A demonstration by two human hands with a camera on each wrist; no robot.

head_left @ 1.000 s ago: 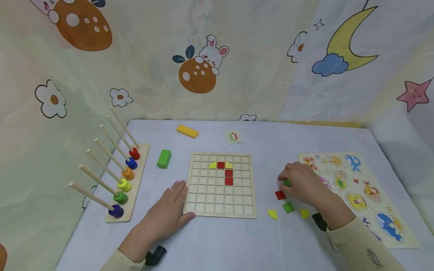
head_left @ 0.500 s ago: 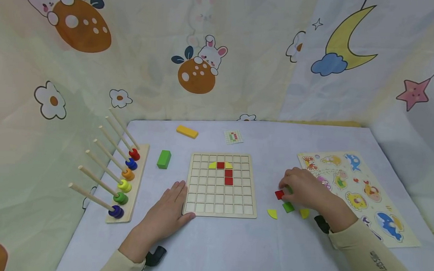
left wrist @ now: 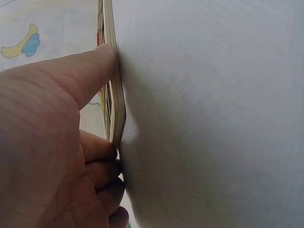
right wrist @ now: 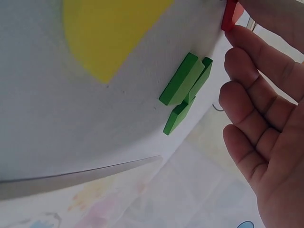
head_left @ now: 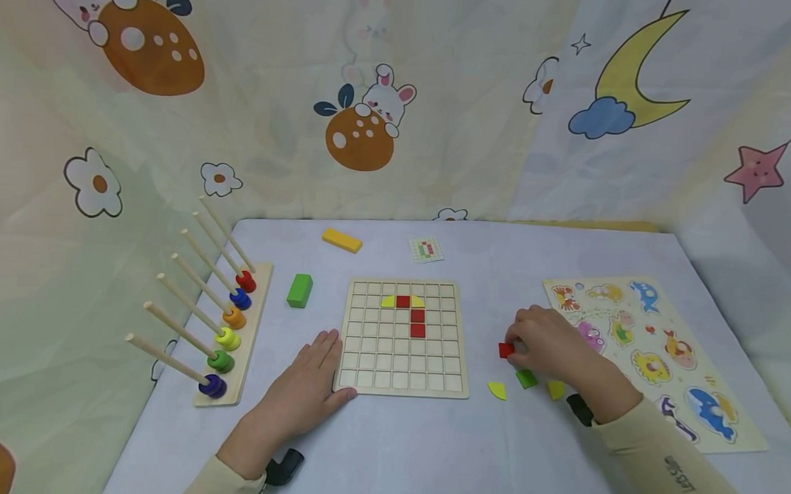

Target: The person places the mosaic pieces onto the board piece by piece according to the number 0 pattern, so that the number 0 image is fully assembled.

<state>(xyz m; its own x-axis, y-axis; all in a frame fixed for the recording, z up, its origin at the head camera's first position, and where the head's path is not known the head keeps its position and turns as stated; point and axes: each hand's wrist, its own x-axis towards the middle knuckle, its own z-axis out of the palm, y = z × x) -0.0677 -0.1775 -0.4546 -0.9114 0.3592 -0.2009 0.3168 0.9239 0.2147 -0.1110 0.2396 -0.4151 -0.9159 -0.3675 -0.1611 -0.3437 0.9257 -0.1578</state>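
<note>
I have right fingers [right wrist: 251, 45] pinching a red tile [head_left: 506, 350], straight left fingers [head_left: 323, 348] against the grid board [head_left: 374, 346], presumably steadying it

Pale cloth walls [head_left: 464, 148], printed with rabbits [head_left: 384, 101], flowers [head_left: 97, 182] and a moon [head_left: 619, 73], back a white-covered table [head_left: 408, 451].

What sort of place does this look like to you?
Probably a children's play corner: there's a grid board with coloured tiles, a wooden peg rack, and surrounding fabric printed with cartoon rabbits and flowers.
</note>
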